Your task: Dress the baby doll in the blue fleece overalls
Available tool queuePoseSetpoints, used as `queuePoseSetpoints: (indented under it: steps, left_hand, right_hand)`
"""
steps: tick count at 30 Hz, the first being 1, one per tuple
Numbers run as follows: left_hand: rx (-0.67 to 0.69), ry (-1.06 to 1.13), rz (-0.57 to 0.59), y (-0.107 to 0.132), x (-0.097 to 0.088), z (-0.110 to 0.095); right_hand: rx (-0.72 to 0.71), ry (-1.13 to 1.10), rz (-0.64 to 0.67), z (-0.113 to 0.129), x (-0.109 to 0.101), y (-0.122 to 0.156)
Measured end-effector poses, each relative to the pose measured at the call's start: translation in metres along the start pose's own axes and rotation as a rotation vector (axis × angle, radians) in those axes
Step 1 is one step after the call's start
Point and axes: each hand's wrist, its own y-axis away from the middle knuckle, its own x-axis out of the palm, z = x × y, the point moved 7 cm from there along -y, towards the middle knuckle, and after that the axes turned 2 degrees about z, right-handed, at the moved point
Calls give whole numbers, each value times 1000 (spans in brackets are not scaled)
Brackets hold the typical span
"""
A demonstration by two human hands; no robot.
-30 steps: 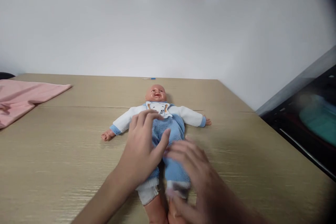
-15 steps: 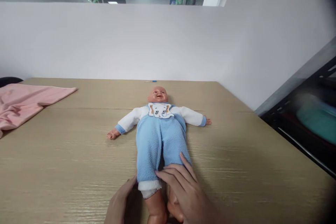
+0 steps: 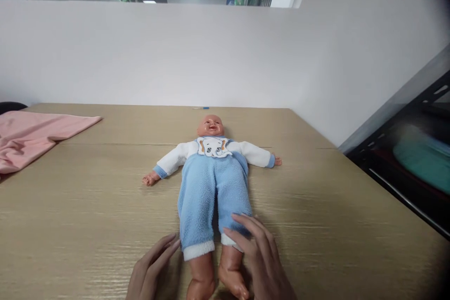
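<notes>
A baby doll (image 3: 211,183) lies on its back on the wooden table (image 3: 87,206), arms spread, head away from me. It wears a blue fleece romper with white sleeves and an elephant bib. My left hand (image 3: 149,272) lies flat on the table just left of the doll's left trouser cuff, fingers stretched out and holding nothing. My right hand (image 3: 262,260) rests with spread fingers on the cuff of the doll's other leg, fingertips touching the blue fabric. The doll's bare feet point toward me at the bottom edge.
A pink cloth (image 3: 31,136) lies crumpled at the table's far left. A white partition wall (image 3: 176,51) runs behind the table. A dark shelf frame (image 3: 404,150) with something teal stands to the right. A small blue item (image 3: 201,108) lies at the far edge.
My left hand left the doll's chest and came down beside its leg. My right hand slid to the cuff. The romper legs now lie smoothed and straight.
</notes>
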Motion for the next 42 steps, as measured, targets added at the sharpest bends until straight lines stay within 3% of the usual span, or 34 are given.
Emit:
queuePoseSetpoints:
  steps: [3, 8, 13, 20, 25, 29, 32, 36, 39, 42]
  left_hand:
    - [112, -112, 20, -4, -16, -25]
    - [304, -199, 133, -48, -27, -90]
    - [408, -111, 100, -96, -25, -129]
    - [316, -44, 106, -94, -17, -120]
    - [315, 9, 171, -103, -33, -126]
    - [227, 84, 279, -133, -47, -130]
    - [163, 160, 285, -169, -47, -128]
    - [191, 142, 276, -234, -22, -122]
    - [227, 61, 277, -288, 12, -116]
    - [290, -19, 409, -330, 56, -113]
  right_hand:
    - [200, 21, -175, -20, -11, 34]
    - [203, 76, 37, -32, -1, 58]
    - [221, 29, 74, -32, 2, 48]
    - [284, -154, 17, -26, -6, 29]
    - [251, -108, 130, -30, -17, 33]
    - [322, -123, 260, -61, -41, 27]
    - [348, -77, 199, -103, -66, -2]
    - [250, 48, 70, -164, -80, -63]
    - [222, 63, 68, -209, -66, -95]
    - [238, -63, 36, -242, -50, -105]
